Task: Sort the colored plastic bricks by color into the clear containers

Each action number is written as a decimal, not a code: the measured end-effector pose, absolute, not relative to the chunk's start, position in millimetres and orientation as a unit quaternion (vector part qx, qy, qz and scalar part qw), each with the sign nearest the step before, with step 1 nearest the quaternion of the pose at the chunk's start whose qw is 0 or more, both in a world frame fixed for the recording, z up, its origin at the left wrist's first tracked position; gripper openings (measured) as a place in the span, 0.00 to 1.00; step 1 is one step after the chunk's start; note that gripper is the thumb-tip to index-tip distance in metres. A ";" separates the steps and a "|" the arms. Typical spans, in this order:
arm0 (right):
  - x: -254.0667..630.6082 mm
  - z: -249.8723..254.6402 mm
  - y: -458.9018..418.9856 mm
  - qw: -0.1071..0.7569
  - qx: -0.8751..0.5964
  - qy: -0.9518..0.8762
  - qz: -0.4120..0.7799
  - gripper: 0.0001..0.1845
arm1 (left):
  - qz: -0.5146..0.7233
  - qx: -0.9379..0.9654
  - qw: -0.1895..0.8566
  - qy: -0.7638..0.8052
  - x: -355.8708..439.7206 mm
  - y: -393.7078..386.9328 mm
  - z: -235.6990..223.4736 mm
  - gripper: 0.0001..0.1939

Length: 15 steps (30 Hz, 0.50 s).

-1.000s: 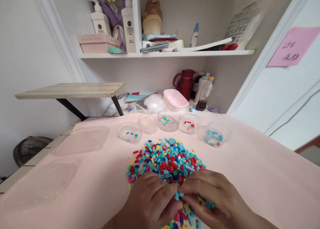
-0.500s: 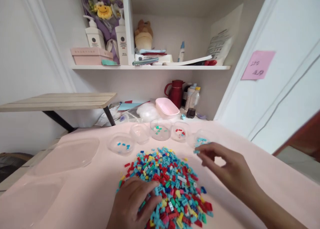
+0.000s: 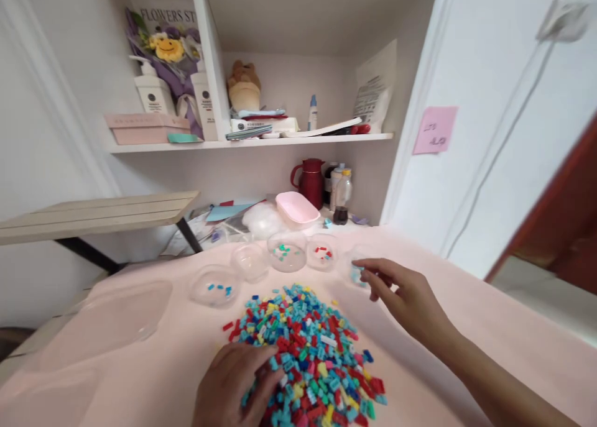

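Observation:
A heap of small toy building bricks [image 3: 303,352] in light blue, red, yellow, green and other colours lies on the pink tabletop. My left hand [image 3: 236,380] rests at the heap's near left side, fingers curved and thumb apart from the index finger, with no brick visibly gripped. My right hand [image 3: 401,293] hangs over the rightmost clear dish [image 3: 347,268], which holds light blue bricks. Its fingertips are slightly apart at the dish's near right side and partly hide it. No brick shows clearly between them.
Behind the heap stand clear dishes: one with blue bricks [image 3: 214,296], an unfilled-looking dish [image 3: 249,262], one with green bricks [image 3: 286,265] and one with red [image 3: 321,262]. Large clear trays [image 3: 125,312] lie left. A pink basin [image 3: 297,208], red jug [image 3: 311,184] and bottles stand behind.
My right hand has moved over the rightmost dish, and the light blue brick seen at its fingertips no longer shows there. The left hand stays by the heap. The view has turned slightly right.

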State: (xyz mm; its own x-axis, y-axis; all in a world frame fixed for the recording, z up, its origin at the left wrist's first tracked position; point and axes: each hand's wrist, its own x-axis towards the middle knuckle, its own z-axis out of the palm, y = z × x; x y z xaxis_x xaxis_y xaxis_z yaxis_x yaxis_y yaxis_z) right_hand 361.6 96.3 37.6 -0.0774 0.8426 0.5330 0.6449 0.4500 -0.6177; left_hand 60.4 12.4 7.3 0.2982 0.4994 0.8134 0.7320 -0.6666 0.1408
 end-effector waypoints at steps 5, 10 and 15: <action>323.7 26.7 72.6 0.331 -0.331 -0.873 0.137 0.14 | -0.439 -0.789 0.142 -0.406 62.4 7.8 14.7 0.09; 298.5 18.5 51.0 0.316 -0.221 -0.917 0.099 0.20 | -0.435 -0.803 0.147 -0.380 64.3 3.6 21.2 0.08; 295.4 22.4 39.0 0.333 -0.163 -0.928 0.032 0.24 | -0.431 -0.842 0.114 -0.304 70.2 3.8 25.7 0.13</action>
